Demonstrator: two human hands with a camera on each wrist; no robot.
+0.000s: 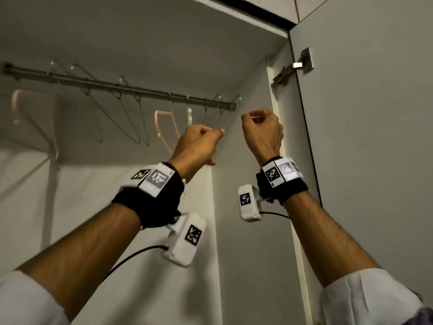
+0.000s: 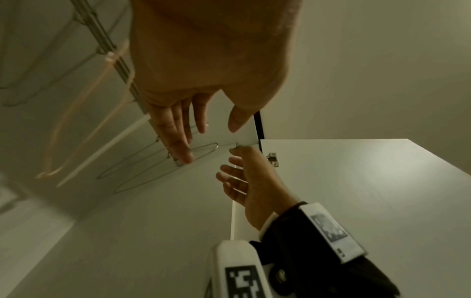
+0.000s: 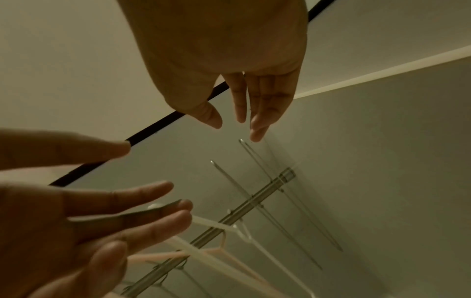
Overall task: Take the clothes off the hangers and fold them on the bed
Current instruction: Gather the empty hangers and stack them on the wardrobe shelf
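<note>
Both the left hand (image 1: 196, 143) and right hand (image 1: 262, 130), fingers loose and empty, reach below the wardrobe rail (image 1: 117, 86) of bare hangers (image 1: 131, 118).

Bare wire hangers (image 1: 131, 118) and pink plastic hangers (image 1: 165, 130) crowd the grey metal wardrobe rail (image 1: 117, 86). Right of the rail's end, the white wardrobe side wall (image 1: 253, 109) closes the passage; nearer space stays open.

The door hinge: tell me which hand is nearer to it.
Right. The right hand is raised just left of the door hinge and below it; the left hand is farther left, under the rail.
</note>
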